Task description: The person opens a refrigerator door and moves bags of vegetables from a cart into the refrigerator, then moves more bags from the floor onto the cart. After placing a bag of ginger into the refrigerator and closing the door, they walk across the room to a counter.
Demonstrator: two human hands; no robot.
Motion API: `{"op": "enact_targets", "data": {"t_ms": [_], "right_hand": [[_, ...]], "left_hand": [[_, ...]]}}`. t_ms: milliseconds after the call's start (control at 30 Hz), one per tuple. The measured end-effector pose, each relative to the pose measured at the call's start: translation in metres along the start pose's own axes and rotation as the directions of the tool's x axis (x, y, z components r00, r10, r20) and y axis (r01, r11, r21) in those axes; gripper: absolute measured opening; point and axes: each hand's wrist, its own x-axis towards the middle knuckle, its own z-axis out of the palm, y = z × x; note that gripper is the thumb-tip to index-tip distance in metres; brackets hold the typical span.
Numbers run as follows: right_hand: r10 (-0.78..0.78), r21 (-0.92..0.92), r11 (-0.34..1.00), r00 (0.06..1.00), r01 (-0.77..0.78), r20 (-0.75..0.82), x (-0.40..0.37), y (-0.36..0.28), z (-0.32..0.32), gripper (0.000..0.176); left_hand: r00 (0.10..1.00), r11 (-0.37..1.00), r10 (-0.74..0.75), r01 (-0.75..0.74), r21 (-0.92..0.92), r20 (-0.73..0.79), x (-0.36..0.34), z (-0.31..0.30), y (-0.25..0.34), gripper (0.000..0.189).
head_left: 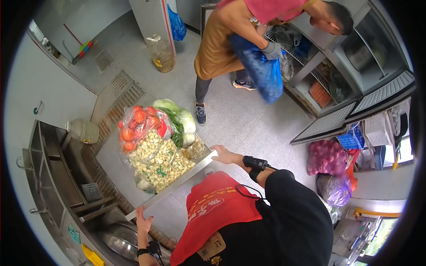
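Note:
A long pale metal edge (173,185), seemingly the near side of a cart or tray, runs slantwise in front of me. My left hand (143,223) is at its lower left end, fingers curled on it and thumb apart. At the upper right corner, my right hand (223,155) grips the same edge. Behind it are piled clear bags of peeled garlic cloves (164,164) and a bag of tomatoes (138,123). Leafy cabbage (184,122) and green stalks lie beside them. The base under the load is hidden.
A co-worker (226,42) bends at an open fridge (306,62), holding a blue bag (262,71). Open fridge doors (328,122) jut out at right. Net bags of onions (327,157) stand below them. Metal sinks (117,239) line the left, beside a floor drain grate (104,133).

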Motion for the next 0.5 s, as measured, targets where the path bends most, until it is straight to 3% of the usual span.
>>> {"op": "enact_targets", "data": {"t_ms": [500], "right_hand": [[-0.01,0.05,0.999,0.999,0.012,-0.042,0.003,0.005,0.004,0.062]], "left_hand": [[0.998,0.999,0.043,-0.043,0.002,-0.034,0.003,0.008,-0.016,0.078]]}}
